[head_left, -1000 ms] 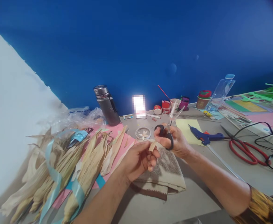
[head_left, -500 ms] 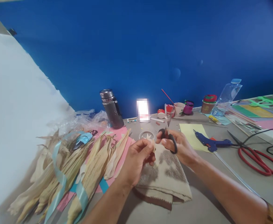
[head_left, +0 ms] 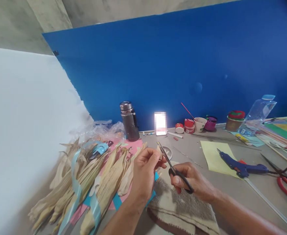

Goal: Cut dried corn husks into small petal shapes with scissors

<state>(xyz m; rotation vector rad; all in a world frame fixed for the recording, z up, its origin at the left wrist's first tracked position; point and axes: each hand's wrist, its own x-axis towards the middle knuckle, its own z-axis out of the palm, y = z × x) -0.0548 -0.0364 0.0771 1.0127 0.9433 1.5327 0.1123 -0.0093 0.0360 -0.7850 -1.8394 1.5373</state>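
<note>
Black scissors: in the right hand, fingers curled around the handles, 2 blades nearly together, tips beside the pale piece; contact cannot be told.
Left hand: thumb and fingers pinched closed on the pale piece, in front of the white ring.
Patterned cloth: on the surface, below the hands.
Dried husks: spread left of the left hand, partly over pink paper.
Glue gun: blue, partly on yellow paper, right of the right hand.
Red-handled scissors: just beyond the glue gun, at the right edge.
Flask: upright near the blue wall.
</note>
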